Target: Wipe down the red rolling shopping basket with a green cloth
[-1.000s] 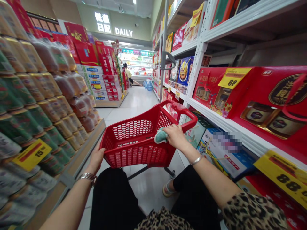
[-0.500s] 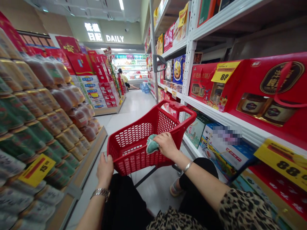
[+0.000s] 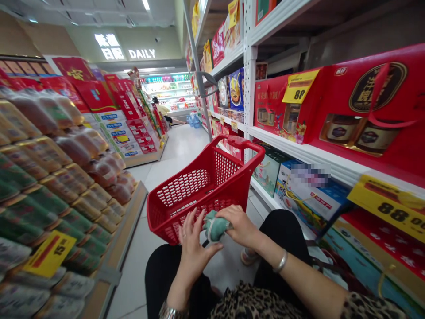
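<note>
My right hand [image 3: 241, 226] is closed on a bunched teal cloth [image 3: 215, 228] just in front of my lap. My left hand [image 3: 194, 250] has its fingers spread and touches the cloth from the left side. Both hands are at the near rim of a red plastic shopping cart basket [image 3: 186, 195], which looks to have nothing in it. The cart stands in the aisle right ahead of me.
Stacked cans and wrapped bottles [image 3: 49, 177] fill the left shelf, with a yellow price tag [image 3: 49, 253]. Red gift boxes [image 3: 352, 110] and blue boxes [image 3: 308, 195] line the white right shelves. A person [image 3: 161, 108] crouches far down the tiled aisle.
My left hand left the cart rim and moved right to the cloth. My right hand pulled the cloth off the rim toward my lap. The view turned a little to the right.
</note>
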Tool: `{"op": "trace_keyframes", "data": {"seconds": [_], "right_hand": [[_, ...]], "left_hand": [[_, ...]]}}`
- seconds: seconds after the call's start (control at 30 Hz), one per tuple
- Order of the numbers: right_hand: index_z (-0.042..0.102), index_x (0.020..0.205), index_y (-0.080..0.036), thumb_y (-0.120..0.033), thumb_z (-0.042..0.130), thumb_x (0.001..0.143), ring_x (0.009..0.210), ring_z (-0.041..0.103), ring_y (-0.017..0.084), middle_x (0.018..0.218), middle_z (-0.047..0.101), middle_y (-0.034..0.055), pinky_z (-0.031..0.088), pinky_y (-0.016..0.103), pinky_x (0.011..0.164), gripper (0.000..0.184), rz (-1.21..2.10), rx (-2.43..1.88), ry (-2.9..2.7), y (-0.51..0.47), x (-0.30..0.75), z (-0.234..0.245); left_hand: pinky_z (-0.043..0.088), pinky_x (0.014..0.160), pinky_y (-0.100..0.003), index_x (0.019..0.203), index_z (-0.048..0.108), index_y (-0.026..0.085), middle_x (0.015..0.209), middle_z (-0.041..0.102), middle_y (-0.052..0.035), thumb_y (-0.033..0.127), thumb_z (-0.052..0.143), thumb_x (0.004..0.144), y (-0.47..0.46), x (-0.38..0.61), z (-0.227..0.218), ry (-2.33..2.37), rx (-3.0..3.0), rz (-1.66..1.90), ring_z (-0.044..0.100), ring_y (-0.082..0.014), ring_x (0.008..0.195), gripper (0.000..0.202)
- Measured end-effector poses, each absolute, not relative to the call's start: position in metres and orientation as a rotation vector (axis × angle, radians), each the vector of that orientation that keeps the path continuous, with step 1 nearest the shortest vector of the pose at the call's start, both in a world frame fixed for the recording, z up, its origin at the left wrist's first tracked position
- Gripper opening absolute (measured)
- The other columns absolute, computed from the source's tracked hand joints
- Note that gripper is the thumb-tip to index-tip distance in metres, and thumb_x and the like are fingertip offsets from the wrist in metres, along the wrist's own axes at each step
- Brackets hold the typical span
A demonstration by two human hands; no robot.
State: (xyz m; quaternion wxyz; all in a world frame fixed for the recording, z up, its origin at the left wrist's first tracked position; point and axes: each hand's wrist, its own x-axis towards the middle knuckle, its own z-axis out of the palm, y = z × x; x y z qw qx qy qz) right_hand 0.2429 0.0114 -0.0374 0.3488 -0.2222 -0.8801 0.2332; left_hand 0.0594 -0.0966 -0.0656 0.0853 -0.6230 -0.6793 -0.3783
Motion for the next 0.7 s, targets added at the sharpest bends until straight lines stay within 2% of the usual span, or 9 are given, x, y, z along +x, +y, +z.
{"op": "trace_keyframes", "data": {"seconds": [0.03, 0.1, 0.17, 0.2, 0.33, 0.4, 0.5, 0.57, 0.7], "right_hand": [[0.068, 0.113, -0.023, -0.003, 0.061, 0.078, 0.103, 0.062, 0.023, 0.113, 0.075, 0.0051, 0.041, 0.038, 0.091, 0.041, 0.580, -0.525, -2.304, 0.010, 0.243, -0.034], [0.067, 0.112, -0.022, -0.005, 0.062, 0.080, 0.102, 0.062, 0.023, 0.110, 0.075, 0.0059, 0.042, 0.038, 0.092, 0.036, 0.550, -0.465, -2.331, 0.010, 0.242, -0.029], [0.067, 0.111, -0.021, -0.009, 0.063, 0.083, 0.101, 0.063, 0.023, 0.108, 0.074, 0.0066, 0.044, 0.038, 0.092, 0.031, 0.551, -0.458, -2.344, 0.011, 0.241, -0.024], [0.067, 0.112, -0.021, -0.011, 0.064, 0.084, 0.102, 0.064, 0.023, 0.109, 0.074, 0.0070, 0.045, 0.038, 0.092, 0.030, 0.560, -0.460, -2.352, 0.013, 0.241, -0.021], [0.065, 0.127, -0.023, -0.021, 0.075, 0.083, 0.118, 0.064, 0.026, 0.127, 0.072, 0.0100, 0.046, 0.043, 0.102, 0.045, 0.560, -0.437, -2.356, 0.022, 0.252, 0.001], [0.066, 0.127, -0.024, -0.026, 0.078, 0.082, 0.126, 0.062, 0.028, 0.135, 0.069, 0.0110, 0.045, 0.048, 0.108, 0.047, 0.475, -0.449, -2.290, 0.026, 0.265, 0.023], [0.072, 0.103, -0.026, -0.028, 0.075, 0.086, 0.134, 0.057, 0.031, 0.141, 0.065, 0.0091, 0.042, 0.055, 0.113, 0.018, 0.235, -0.570, -2.005, 0.026, 0.291, 0.071], [0.070, 0.087, -0.026, -0.027, 0.072, 0.087, 0.138, 0.054, 0.030, 0.147, 0.060, 0.0045, 0.041, 0.057, 0.117, 0.002, 0.099, -0.569, -1.847, 0.020, 0.309, 0.107], [0.064, 0.076, -0.026, -0.017, 0.070, 0.085, 0.154, 0.034, 0.028, 0.163, 0.042, -0.0083, 0.032, 0.056, 0.126, 0.014, -0.077, -0.447, -1.699, -0.001, 0.333, 0.167]], "left_hand": [[0.025, 0.121, -0.066, 0.140, 0.059, 0.030, 0.153, 0.054, -0.0140, 0.046, 0.083, 0.073, -0.094, 0.062, -0.063, -2.011, -1.892, -1.092, 0.045, -0.0378, 0.144, 0.073], [0.017, 0.122, -0.069, 0.120, 0.071, 0.029, 0.139, 0.066, -0.0112, 0.040, 0.081, 0.076, -0.089, 0.062, -0.054, -1.961, -1.943, -1.055, 0.052, -0.0364, 0.137, 0.047], [0.011, 0.123, -0.070, 0.103, 0.075, 0.029, 0.125, 0.074, -0.0086, 0.034, 0.077, 0.080, -0.083, 0.058, -0.044, -1.914, -1.984, -1.039, 0.056, -0.0342, 0.131, 0.024], [0.009, 0.123, -0.070, 0.099, 0.075, 0.029, 0.123, 0.075, -0.0080, 0.033, 0.075, 0.082, -0.081, 0.056, -0.039, -1.906, -1.998, -1.028, 0.056, -0.0337, 0.131, 0.018], [0.010, 0.124, -0.067, 0.099, 0.077, 0.030, 0.129, 0.073, -0.0082, 0.032, 0.073, 0.081, -0.075, 0.046, -0.026, -1.986, -1.937, -0.986, 0.054, -0.0345, 0.133, 0.018], [0.012, 0.123, -0.067, 0.098, 0.078, 0.030, 0.132, 0.070, -0.0087, 0.031, 0.073, 0.080, -0.075, 0.039, -0.025, -2.065, -1.831, -0.984, 0.053, -0.0352, 0.134, 0.018], [0.013, 0.122, -0.069, 0.094, 0.079, 0.029, 0.138, 0.067, -0.0097, 0.030, 0.073, 0.078, -0.074, 0.024, -0.031, -2.189, -1.677, -0.987, 0.052, -0.0366, 0.135, 0.017], [0.014, 0.122, -0.070, 0.092, 0.079, 0.028, 0.142, 0.064, -0.0108, 0.031, 0.073, 0.079, -0.074, 0.016, -0.037, -2.262, -1.596, -0.991, 0.050, -0.0378, 0.137, 0.015], [0.014, 0.121, -0.073, 0.094, 0.079, 0.026, 0.152, 0.056, -0.0133, 0.034, 0.072, 0.082, -0.074, 0.007, -0.049, -2.354, -1.558, -1.011, 0.046, -0.0395, 0.143, 0.016]]}}
